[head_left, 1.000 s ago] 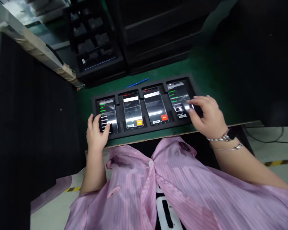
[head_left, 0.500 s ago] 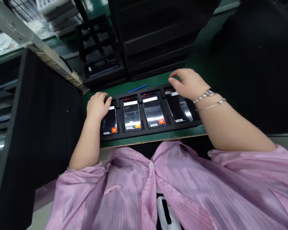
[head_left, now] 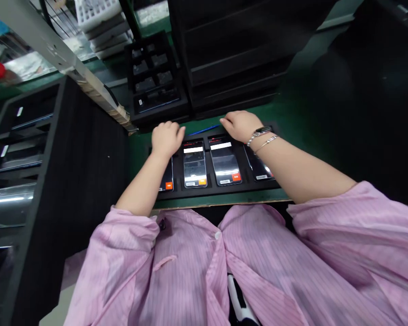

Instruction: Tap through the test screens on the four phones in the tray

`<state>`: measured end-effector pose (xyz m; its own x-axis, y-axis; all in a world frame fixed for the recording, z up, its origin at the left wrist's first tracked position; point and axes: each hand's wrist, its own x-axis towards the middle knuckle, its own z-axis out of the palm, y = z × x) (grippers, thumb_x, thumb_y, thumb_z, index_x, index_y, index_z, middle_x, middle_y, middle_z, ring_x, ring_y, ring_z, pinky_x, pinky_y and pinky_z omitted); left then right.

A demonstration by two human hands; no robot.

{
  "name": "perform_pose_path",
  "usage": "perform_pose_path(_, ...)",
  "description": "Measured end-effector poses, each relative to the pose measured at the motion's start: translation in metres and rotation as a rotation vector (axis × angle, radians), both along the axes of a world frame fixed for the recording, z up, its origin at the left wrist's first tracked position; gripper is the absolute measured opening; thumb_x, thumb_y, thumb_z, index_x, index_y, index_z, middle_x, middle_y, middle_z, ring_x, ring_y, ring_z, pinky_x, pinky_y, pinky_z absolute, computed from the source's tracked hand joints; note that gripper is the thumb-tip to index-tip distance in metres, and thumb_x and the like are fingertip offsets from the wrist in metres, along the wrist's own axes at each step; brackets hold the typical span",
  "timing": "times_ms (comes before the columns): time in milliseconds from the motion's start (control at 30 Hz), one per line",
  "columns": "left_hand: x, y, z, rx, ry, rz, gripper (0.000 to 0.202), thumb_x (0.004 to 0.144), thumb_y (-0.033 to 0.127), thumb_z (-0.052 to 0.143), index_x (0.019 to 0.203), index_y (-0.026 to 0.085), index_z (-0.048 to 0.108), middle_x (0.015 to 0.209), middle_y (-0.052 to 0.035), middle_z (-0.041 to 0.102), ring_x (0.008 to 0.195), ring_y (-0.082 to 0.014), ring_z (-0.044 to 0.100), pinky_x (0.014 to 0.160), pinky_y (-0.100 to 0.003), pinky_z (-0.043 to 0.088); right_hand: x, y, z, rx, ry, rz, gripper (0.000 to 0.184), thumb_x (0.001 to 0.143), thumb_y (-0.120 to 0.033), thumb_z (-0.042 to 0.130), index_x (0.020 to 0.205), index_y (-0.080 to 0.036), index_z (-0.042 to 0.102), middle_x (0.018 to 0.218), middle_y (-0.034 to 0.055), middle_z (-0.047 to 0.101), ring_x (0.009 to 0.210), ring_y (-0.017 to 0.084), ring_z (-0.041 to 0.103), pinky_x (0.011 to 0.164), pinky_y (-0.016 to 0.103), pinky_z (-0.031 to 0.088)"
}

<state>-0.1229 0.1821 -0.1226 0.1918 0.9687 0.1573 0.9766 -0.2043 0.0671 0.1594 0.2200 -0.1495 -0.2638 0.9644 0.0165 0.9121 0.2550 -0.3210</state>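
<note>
A black tray (head_left: 214, 191) lies on the green bench near its front edge and holds a row of lit phones. My left hand (head_left: 166, 138) rests knuckles up over the top end of the leftmost phone (head_left: 167, 180), fingers curled, fingertips hidden. My right hand (head_left: 240, 126), with a watch and bracelet on the wrist, lies at the tray's far edge above the third phone (head_left: 225, 163), fingers pointing left. The second phone (head_left: 194, 164) is uncovered between my hands. My right forearm crosses the rightmost phone (head_left: 259, 168).
A blue pen (head_left: 206, 130) lies just behind the tray. Stacked black trays (head_left: 231, 68) and a compartmented black tray (head_left: 154, 86) stand at the back. A dark rack (head_left: 23, 149) fills the left side, under a slanted metal rail (head_left: 54, 50).
Both hands have left the phones' lower ends and reached to the tray's far edge, then drawn closer together. The right hand has shifted from the rightmost phone to the third. The camera tipped up.
</note>
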Motion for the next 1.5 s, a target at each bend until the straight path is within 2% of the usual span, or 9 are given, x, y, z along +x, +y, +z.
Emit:
perform_pose_path(133,0.05,0.002,-0.015,-0.068,-0.006,-0.081,0.047,0.108,0.045,0.04,0.109,0.01,0.072,0.112,-0.0213,0.069,0.112,-0.0378,0.06,0.094,-0.048,0.044,-0.054,-0.007,-0.004,-0.014,0.056,0.045,0.053,0.105,-0.047,0.035,0.106,-0.01,0.072,0.112,0.0238,0.071,0.106,0.037,0.063,0.097,0.051,0.045)
perform_pose_path(233,0.057,-0.004,-0.019,-0.067,-0.016,-0.094,0.045,0.109,0.043,0.04,0.114,0.01,0.071,0.117,-0.0208,0.068,0.116,-0.0364,0.059,0.098,-0.046,0.044,-0.064,-0.016,0.002,-0.005,0.094,0.007,0.048,0.106,-0.043,0.037,0.109,-0.008,0.07,0.118,0.0249,0.069,0.116,0.037,0.06,0.104,0.053,0.044)
perform_pose_path(433,0.003,-0.065,0.04,0.185,-0.217,-0.176,0.046,0.107,0.05,0.039,0.12,0.017,0.068,0.127,-0.0129,0.066,0.122,-0.0279,0.059,0.109,-0.041,0.043,0.017,-0.075,0.058,0.346,0.474,-0.033,0.036,0.109,-0.04,0.039,0.119,-0.019,0.066,0.116,0.0115,0.072,0.108,0.024,0.067,0.099,0.042,0.054)
perform_pose_path(533,-0.031,-0.114,0.057,0.272,-0.268,-0.126,0.045,0.106,0.052,0.04,0.115,0.02,0.07,0.121,-0.0112,0.067,0.12,-0.0268,0.061,0.11,-0.042,0.045,0.063,-0.127,0.066,0.557,0.568,0.015,0.029,0.106,-0.038,0.045,0.115,-0.024,0.069,0.105,0.0071,0.075,0.099,0.024,0.072,0.091,0.044,0.059)
perform_pose_path(667,-0.064,-0.16,0.034,0.299,-0.347,-0.028,0.039,0.103,0.049,0.05,0.118,0.02,0.07,0.123,-0.0134,0.066,0.121,-0.028,0.062,0.11,-0.044,0.046,0.091,-0.172,0.03,0.467,0.405,0.054,0.026,0.101,-0.034,0.048,0.109,-0.024,0.071,0.107,0.01,0.074,0.109,0.029,0.071,0.097,0.051,0.059)
perform_pose_path(867,-0.077,-0.18,-0.018,0.21,-0.4,0.159,0.039,0.099,0.047,0.056,0.119,0.017,0.07,0.132,-0.0172,0.062,0.128,-0.0308,0.058,0.114,-0.046,0.045,0.102,-0.185,-0.028,0.367,0.279,0.001,0.025,0.098,-0.031,0.049,0.103,-0.022,0.072,0.102,0.0082,0.077,0.11,0.03,0.072,0.11,0.06,0.051)
perform_pose_path(1133,-0.07,-0.189,-0.042,0.156,-0.434,0.284,0.043,0.098,0.047,0.056,0.129,0.018,0.064,0.142,-0.0174,0.057,0.136,-0.0294,0.055,0.117,-0.043,0.044,0.049,-0.186,0.003,0.379,0.379,0.105,0.021,0.097,-0.029,0.051,0.106,-0.025,0.07,0.106,0.0062,0.078,0.118,0.028,0.07,0.117,0.058,0.045)
perform_pose_path(1333,-0.068,-0.191,-0.047,0.17,-0.44,0.326,0.04,0.094,0.041,0.059,0.126,0.018,0.064,0.141,-0.0164,0.058,0.134,-0.0275,0.058,0.113,-0.041,0.048,0.013,-0.179,-0.009,0.208,0.343,0.258,0.023,0.098,-0.029,0.05,0.107,-0.023,0.07,0.107,0.0077,0.078,0.122,0.03,0.068,0.119,0.062,0.041)
perform_pose_path(1500,-0.066,-0.191,-0.049,0.188,-0.402,0.331,0.036,0.093,0.037,0.06,0.123,0.019,0.066,0.138,-0.0157,0.061,0.132,-0.0277,0.059,0.113,-0.042,0.049,-0.006,-0.178,-0.003,0.251,0.38,0.296,0.024,0.098,-0.026,0.053,0.117,-0.021,0.068,0.114,0.0085,0.076,0.127,0.029,0.065,0.121,0.059,0.041)
